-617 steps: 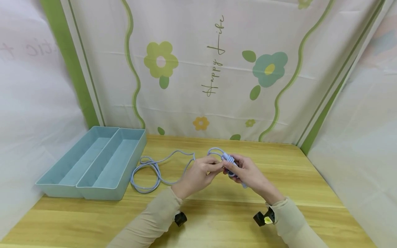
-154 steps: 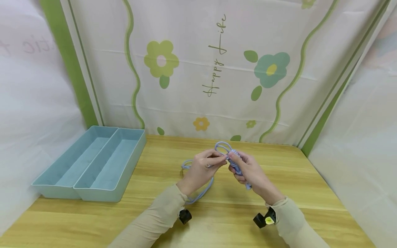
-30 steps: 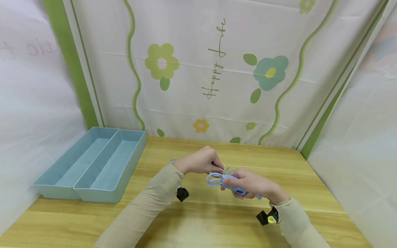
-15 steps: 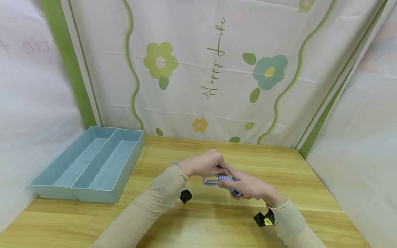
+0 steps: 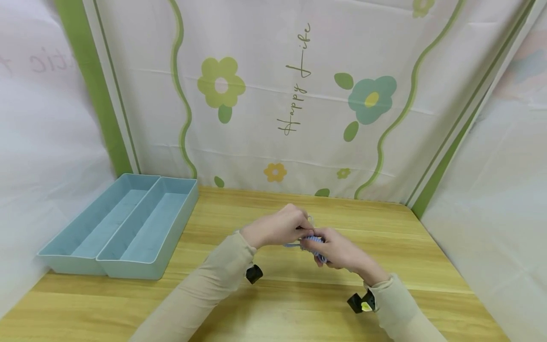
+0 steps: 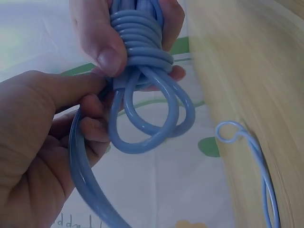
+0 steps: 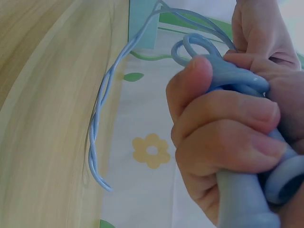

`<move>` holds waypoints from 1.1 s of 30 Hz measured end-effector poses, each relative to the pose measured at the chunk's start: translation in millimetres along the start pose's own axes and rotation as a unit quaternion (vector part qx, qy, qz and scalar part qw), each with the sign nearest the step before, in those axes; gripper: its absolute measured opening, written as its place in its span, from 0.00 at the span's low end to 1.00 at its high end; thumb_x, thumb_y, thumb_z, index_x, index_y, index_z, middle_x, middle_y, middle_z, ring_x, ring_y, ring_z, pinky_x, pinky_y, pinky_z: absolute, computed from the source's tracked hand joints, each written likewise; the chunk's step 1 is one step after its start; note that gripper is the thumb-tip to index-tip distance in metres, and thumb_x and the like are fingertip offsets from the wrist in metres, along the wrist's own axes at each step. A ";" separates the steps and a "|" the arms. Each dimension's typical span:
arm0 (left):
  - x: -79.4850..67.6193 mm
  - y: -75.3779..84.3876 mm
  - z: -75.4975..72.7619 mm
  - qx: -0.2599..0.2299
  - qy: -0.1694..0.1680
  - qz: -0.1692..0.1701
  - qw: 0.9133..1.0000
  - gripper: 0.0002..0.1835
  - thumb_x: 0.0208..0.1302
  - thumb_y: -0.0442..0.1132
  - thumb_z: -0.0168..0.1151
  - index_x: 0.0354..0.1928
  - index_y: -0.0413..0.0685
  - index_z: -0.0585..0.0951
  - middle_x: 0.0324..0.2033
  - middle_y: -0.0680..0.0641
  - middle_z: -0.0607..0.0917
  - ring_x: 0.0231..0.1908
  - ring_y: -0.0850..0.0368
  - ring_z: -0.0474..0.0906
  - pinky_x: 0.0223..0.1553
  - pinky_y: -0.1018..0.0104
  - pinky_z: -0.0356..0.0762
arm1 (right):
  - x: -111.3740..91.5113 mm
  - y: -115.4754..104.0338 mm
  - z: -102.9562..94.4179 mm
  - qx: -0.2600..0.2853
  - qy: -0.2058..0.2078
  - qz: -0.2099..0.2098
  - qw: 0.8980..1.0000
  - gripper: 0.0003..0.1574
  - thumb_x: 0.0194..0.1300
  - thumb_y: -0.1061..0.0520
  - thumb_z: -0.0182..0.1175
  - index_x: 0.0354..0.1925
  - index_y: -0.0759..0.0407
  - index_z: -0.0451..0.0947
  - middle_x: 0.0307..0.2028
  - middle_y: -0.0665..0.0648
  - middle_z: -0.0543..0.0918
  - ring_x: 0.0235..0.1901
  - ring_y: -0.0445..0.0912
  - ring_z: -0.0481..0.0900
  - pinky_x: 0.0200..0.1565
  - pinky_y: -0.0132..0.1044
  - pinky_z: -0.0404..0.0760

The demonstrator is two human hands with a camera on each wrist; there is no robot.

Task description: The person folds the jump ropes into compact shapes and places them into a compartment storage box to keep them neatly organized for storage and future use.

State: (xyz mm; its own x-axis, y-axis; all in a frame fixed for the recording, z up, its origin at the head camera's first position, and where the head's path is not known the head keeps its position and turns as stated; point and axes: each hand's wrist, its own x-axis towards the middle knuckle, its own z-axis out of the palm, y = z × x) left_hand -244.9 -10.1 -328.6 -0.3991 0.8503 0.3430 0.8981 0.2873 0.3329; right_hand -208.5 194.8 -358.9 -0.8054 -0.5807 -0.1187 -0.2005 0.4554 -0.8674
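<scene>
A light blue jump rope (image 5: 312,240) is bundled between my hands, several turns of cord wound tightly about its middle. My right hand (image 5: 342,251) grips this bundle, and a pale handle (image 7: 242,199) sticks out below its curled fingers in the right wrist view. My left hand (image 5: 279,229) pinches the doubled cord beside the wrapped turns, with thumb and fingers close to the right thumb. In the left wrist view, cord loops (image 6: 147,116) stick out of the bundle's end. A loose doubled cord (image 7: 97,128) trails over the table; the arms hide most of it from the head view.
Two blue-green trays (image 5: 149,261) stand side by side on the left of the wooden table (image 5: 325,308). A flower-printed curtain (image 5: 273,95) hangs behind the table, with white cloth at both sides.
Over the earlier frames, more turns have been wound onto the bundle and the loose cord has shortened. Within the last second, the left hand has stayed close against the right hand, and the bundle has tilted.
</scene>
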 end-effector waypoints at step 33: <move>-14.4 3.1 30.4 -0.037 0.320 -0.009 0.947 0.11 0.62 0.27 0.67 0.46 0.35 0.87 0.37 0.45 0.86 0.35 0.59 0.83 0.36 0.78 0.77 | 2.9 -0.2 -9.7 0.155 0.132 -0.050 0.978 0.27 0.75 0.41 0.52 0.54 0.63 0.74 0.30 0.71 0.74 0.13 0.42 0.63 0.14 0.31 0.65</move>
State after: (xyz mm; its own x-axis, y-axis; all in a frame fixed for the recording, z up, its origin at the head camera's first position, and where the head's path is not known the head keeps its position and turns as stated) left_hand -230.8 -8.1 -359.3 -0.4658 0.3977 0.7905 0.8841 0.2471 0.3967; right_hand -216.1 199.6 -354.4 -0.9148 -0.3983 0.0671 -0.1396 0.1558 -0.9779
